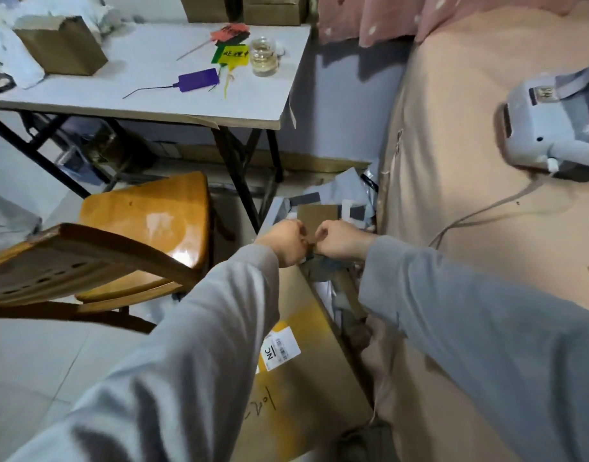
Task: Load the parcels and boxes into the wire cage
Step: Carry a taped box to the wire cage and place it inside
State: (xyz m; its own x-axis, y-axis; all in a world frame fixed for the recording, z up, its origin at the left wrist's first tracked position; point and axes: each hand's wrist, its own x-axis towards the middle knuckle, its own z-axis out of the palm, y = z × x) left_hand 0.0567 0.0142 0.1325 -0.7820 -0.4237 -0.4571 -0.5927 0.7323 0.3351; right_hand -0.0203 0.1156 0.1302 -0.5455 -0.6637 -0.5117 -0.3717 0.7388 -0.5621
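Large cardboard box (306,355) lies on the floor between the wooden chair (143,221) and the bed (486,195), just beside the bed's edge; its white label (281,349) reads "NC" with a barcode, set on a yellow patch, and handwritten marks lower on the face are not legible. Beyond it, a pile of grey parcels (333,195) with one small brown box (316,213) on top, against the bed. Left hand (285,241) and right hand (339,243) meet at the far top edge of the large box, knuckles nearly touching; fingers of both are curled tight, pinching something small and dark between them, identity cannot be told. Both arms in grey sleeves. On the desk (153,95): one brown box (61,45), one glass jar (264,56), one purple tag (198,80), one yellow tag (235,55) with handwritten characters too blurred to read, one red tag (228,31), one green tag partly under the yellow. Two more brown boxes stand behind the desk. One white device (546,121) with a cable lies on the bed
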